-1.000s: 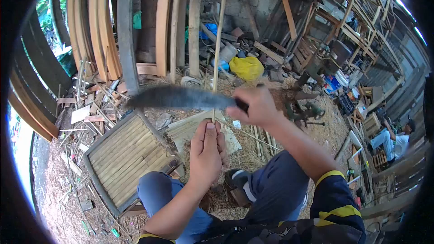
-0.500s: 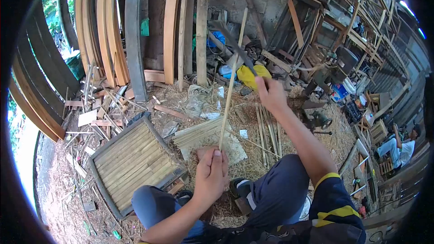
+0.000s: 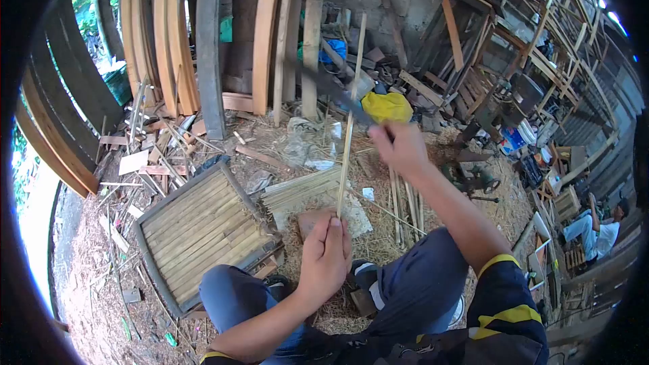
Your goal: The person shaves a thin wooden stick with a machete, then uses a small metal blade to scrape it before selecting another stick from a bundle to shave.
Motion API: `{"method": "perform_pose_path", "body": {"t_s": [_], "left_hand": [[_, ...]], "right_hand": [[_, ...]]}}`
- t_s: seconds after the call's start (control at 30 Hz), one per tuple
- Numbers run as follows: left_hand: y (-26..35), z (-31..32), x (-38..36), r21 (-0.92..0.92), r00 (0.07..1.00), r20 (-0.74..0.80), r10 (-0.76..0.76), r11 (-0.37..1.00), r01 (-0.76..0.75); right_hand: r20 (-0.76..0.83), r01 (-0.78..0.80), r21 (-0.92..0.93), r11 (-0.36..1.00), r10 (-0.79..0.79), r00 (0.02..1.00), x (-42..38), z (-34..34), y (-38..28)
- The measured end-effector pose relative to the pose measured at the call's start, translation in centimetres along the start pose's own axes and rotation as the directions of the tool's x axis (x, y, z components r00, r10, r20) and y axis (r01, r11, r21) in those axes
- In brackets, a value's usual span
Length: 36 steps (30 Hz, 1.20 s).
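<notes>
My left hand [image 3: 326,257] is closed around the lower end of a long, thin bamboo strip [image 3: 345,169], which stands nearly upright before me. My right hand [image 3: 403,149] grips a long dark-bladed knife [image 3: 338,96], its handle hidden in the fist. The blurred blade points up and left and overlaps the strip in this view. Just beyond my left hand is a reddish-brown block [image 3: 310,222]. Behind it, thin strips [image 3: 297,190] lie in a neat bundle on a pale sheet.
A framed bamboo-slat panel [image 3: 203,230] lies at my left knee. More long strips [image 3: 407,206] lie right of centre. Curved timbers [image 3: 169,40] lean on the wall, with a yellow bag [image 3: 387,107] nearby. Scraps and shavings cover the ground. Another person [image 3: 598,230] sits far right.
The knife has come down slightly along the strip, and my right hand has moved a little left and lower. My left hand keeps its hold. The view has shifted slightly.
</notes>
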<state>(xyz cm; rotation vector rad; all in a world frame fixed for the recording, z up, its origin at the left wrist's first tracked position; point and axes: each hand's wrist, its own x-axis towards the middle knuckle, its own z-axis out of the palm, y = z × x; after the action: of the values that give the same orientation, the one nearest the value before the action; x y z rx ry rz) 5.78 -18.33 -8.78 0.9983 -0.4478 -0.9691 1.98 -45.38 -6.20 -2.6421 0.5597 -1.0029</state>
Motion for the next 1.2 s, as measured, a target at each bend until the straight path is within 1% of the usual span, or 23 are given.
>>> {"method": "perform_pose_path", "body": {"t_s": [0.07,0.17,0.23,0.27,0.33,0.37,0.4,0.43,0.5,0.53,0.6,0.67,0.7,0.77,0.83,0.87,0.93,0.97,1.0,1.07,1.17,1.2], "left_hand": [[-0.6,0.2,-0.3,-0.027,0.998,0.038,-0.052,0.998,0.053],[-0.5,-0.7,0.4,-0.072,0.997,0.035,-0.069,0.995,0.071],[0.5,-0.9,0.9,-0.098,0.998,0.006,-0.060,0.993,0.060],[0.7,-1.1,0.9,-0.121,0.998,0.006,-0.055,0.991,0.055],[1.1,-1.1,1.0,-0.167,0.999,0.017,-0.043,0.985,0.045],[1.2,-0.9,0.9,-0.154,0.999,-0.001,-0.033,0.988,0.032],[1.3,-0.5,0.8,-0.142,1.000,-0.017,-0.024,0.990,0.022],[1.3,-0.3,0.6,-0.130,0.999,-0.032,-0.015,0.991,0.010],[0.9,-0.1,0.3,-0.080,1.000,0.001,0.018,0.997,-0.018],[0.7,-0.1,0.2,-0.050,0.999,0.023,0.031,0.998,-0.030],[0.3,0.0,-0.3,-0.079,0.998,0.059,-0.020,0.997,0.025],[-0.3,0.3,-0.9,-0.116,0.992,0.085,-0.089,0.988,0.098],[-0.5,0.3,-1.3,-0.134,0.987,0.088,-0.131,0.981,0.142],[-0.6,0.0,-1.4,-0.162,0.975,0.116,-0.188,0.965,0.205],[-0.6,-0.6,-1.2,-0.198,0.967,0.140,-0.211,0.951,0.236],[-0.2,-0.8,-1.0,-0.204,0.968,0.124,-0.217,0.949,0.239],[0.7,-1.0,-0.5,-0.213,0.967,0.086,-0.241,0.944,0.254],[0.6,-1.2,-0.2,-0.208,0.972,0.087,-0.218,0.950,0.232],[0.2,-1.3,0.3,-0.200,0.977,0.090,-0.195,0.957,0.210],[0.1,-1.3,0.6,-0.191,0.985,0.074,-0.154,0.968,0.165],[-0.1,-0.6,0.7,-0.173,0.994,0.003,-0.113,0.978,0.112],[-0.2,-0.3,0.7,-0.159,0.993,-0.032,-0.111,0.982,0.105]], "right_hand": [[-0.087,-0.171,-0.008,0.985,0.170,0.982,1.0,-1.2,2.5],[-0.066,-0.056,0.035,0.998,0.058,0.996,-1.1,-1.5,0.7],[0.025,0.126,0.044,0.991,-0.127,0.992,-2.4,-1.3,-2.2],[0.065,0.219,0.054,0.974,-0.222,0.973,-2.9,-1.2,-3.6],[0.183,0.326,0.051,0.944,-0.330,0.926,-3.9,-0.8,-5.4],[0.241,0.375,0.050,0.926,-0.376,0.895,-4.1,-0.7,-6.0],[0.259,0.408,0.011,0.913,-0.397,0.881,-4.2,-0.6,-6.3],[0.246,0.423,0.003,0.906,-0.410,0.878,-4.1,-0.7,-6.2],[0.222,0.450,-0.014,0.893,-0.436,0.872,-3.6,-1.1,-5.2],[0.160,0.388,-0.040,0.921,-0.378,0.912,-3.1,-1.2,-4.4],[0.022,0.245,-0.090,0.965,-0.244,0.969,-1.9,-1.4,-1.9],[-0.018,0.012,-0.183,0.983,-0.016,1.000,-0.8,-2.2,0.9],[-0.050,-0.127,-0.179,0.976,0.120,0.992,-0.3,-2.7,2.3],[-0.114,-0.382,-0.150,0.912,0.368,0.923,0.6,-3.9,4.5],[-0.125,-0.321,-0.148,0.935,0.305,0.944,-0.4,-3.9,4.5],[-0.118,-0.288,-0.144,0.947,0.272,0.955,-1.2,-3.5,4.2],[0.027,-0.163,-0.099,0.982,0.166,0.986,-2.5,-3.3,0.7],[0.096,-0.099,-0.068,0.993,0.105,0.990,-3.0,-3.2,-1.3],[0.136,0.002,-0.045,0.999,0.004,0.991,-3.6,-2.8,-2.8],[0.201,0.200,0.010,0.980,-0.198,0.959,-4.8,-2.1,-5.2],[0.312,0.361,-0.120,0.925,-0.310,0.898,-5.9,-2.1,-7.4],[0.327,0.374,-0.144,0.916,-0.313,0.892,-6.0,-2.2,-7.7]]}}
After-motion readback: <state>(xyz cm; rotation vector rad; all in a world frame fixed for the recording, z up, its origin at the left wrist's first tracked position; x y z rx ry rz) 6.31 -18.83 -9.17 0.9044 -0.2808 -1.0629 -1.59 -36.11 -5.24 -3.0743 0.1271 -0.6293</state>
